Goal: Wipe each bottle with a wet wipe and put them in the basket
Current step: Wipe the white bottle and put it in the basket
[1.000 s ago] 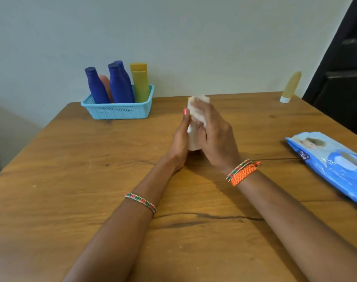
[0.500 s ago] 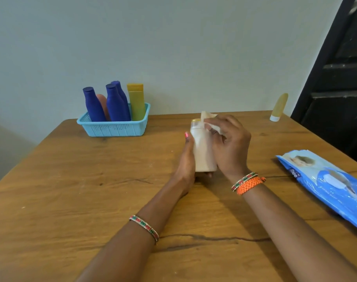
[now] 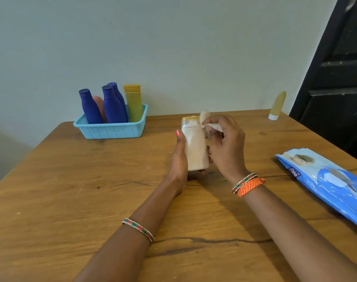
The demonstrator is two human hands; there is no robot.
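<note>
My left hand grips a cream bottle with a yellow-rimmed cap, upright just above the table's middle. My right hand pinches a white wet wipe against the bottle's upper right side, near the cap. A light blue basket stands at the back left of the table and holds several bottles: three dark blue ones, a pink one and a yellow-green one. A yellow bottle with a white cap stands alone at the back right.
A blue pack of wet wipes lies flat at the table's right edge. A dark door is beyond the back right corner. The wooden table has a long crack near the front.
The wipe, which covered the bottle's top a second ago, has come off to the upper right side, and the cap and body now show. The view has tilted upward.
</note>
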